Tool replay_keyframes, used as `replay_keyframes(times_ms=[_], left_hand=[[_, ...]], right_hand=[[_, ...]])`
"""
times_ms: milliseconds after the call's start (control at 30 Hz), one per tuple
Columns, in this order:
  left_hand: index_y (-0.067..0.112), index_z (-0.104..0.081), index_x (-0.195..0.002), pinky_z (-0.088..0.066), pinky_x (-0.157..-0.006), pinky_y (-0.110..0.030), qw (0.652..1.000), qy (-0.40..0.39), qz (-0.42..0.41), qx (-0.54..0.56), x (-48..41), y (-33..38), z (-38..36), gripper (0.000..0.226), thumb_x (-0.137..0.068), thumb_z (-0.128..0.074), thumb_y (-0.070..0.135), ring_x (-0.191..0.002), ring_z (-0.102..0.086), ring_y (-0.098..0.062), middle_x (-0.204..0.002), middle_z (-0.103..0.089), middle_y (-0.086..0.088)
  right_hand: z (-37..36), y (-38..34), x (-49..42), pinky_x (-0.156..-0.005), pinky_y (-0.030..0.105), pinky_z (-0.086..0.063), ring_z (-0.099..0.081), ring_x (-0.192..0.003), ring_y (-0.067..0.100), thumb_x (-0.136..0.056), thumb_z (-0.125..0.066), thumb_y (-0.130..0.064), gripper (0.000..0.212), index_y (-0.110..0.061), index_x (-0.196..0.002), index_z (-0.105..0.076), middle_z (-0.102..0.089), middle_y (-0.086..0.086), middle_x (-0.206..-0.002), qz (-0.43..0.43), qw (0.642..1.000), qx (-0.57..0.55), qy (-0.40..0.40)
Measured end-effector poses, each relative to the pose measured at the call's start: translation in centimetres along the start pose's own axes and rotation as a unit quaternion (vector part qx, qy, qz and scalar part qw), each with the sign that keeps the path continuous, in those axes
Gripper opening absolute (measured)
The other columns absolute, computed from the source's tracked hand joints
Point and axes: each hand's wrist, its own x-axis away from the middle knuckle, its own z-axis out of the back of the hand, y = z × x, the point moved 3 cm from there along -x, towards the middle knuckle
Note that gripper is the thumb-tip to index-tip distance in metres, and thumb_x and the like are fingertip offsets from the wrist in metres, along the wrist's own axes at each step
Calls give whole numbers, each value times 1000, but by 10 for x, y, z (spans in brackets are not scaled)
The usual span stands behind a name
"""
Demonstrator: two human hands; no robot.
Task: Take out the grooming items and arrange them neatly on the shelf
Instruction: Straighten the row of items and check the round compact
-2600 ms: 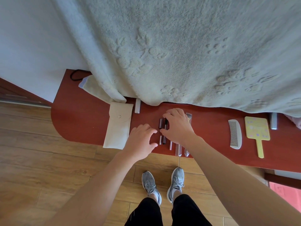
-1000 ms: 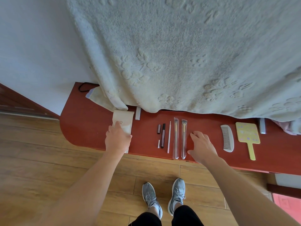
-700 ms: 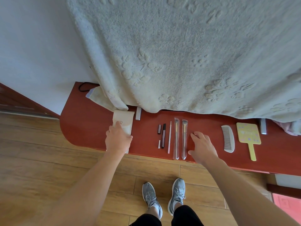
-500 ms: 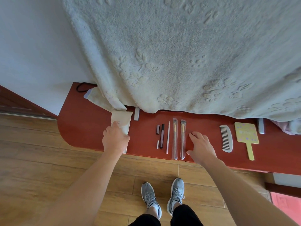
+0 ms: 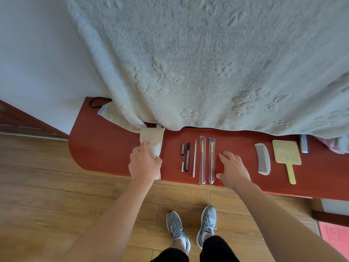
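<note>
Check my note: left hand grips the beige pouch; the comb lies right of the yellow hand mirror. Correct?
No: the head view shows the comb lying left of the yellow hand mirror. The left hand does grip the beige pouch.

Bare forearms (image 5: 117, 220), black trousers (image 5: 217, 250), grey lace-up trainers (image 5: 206, 222), white socks (image 5: 181, 238).

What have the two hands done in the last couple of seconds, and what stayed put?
The left hand left the small tubes and moved left to grip the cream pouch. The right hand moved right and now rests on the shelf beside the wrapped brushes. The comb and mirror stayed put.
</note>
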Motion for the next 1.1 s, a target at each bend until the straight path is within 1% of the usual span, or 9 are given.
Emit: replay_keyframes(times_ms=[100, 267, 767, 900, 1100], left_hand=[[23, -42, -142, -55, -77, -38, 1000, -10, -16, -4, 4, 16, -6, 69, -82, -72, 36, -114, -56, -24, -126, -56, -5], [24, -41, -142, -54, -75, -35, 999, -30, -25, -14, 9, 33, -18, 68, -82, -71, 38, -110, -57, -22, -122, -56, -4], [22, -39, -143, -43, -69, -28, 998, -46, -31, -31, 8, 50, -31, 68, -84, -70, 39, -111, -53, -22, -122, -53, -4], [22, -40, -142, -47, -71, -31, 998, -46, -32, -35, 6, 49, -34, 68, -84, -71, 38, -110, -53, -23, -122, -54, -5], [23, -41, -140, -48, -71, -32, 997, -48, -32, -41, 4, 51, -35, 68, -83, -72, 40, -110, -53, -23, -121, -53, -5]], right_hand=[[0, 0, 0, -111, 38, -39, -21, -143, 21, -89, -69, -33, 79, -22, -153, -25, -24, -6, -157, -2, 1000, -1, 1], [-1, 0, 0, -110, 38, -39, -19, -144, 20, -90, -68, -35, 79, -22, -153, -23, -22, -6, -158, 0, 1000, -1, -2], [-3, 2, -1, -112, 38, -37, -18, -144, 19, -90, -67, -35, 79, -22, -154, -22, -21, -6, -158, 1, 1000, -8, -2], [-4, 2, -2, -111, 37, -38, -18, -144, 20, -90, -68, -35, 80, -22, -154, -22, -21, -7, -158, 4, 1000, -5, 0], [-4, 3, -2, -111, 37, -38, -18, -144, 20, -90, -67, -37, 79, -23, -154, -22, -21, -6, -158, 2, 1000, -2, -1]])
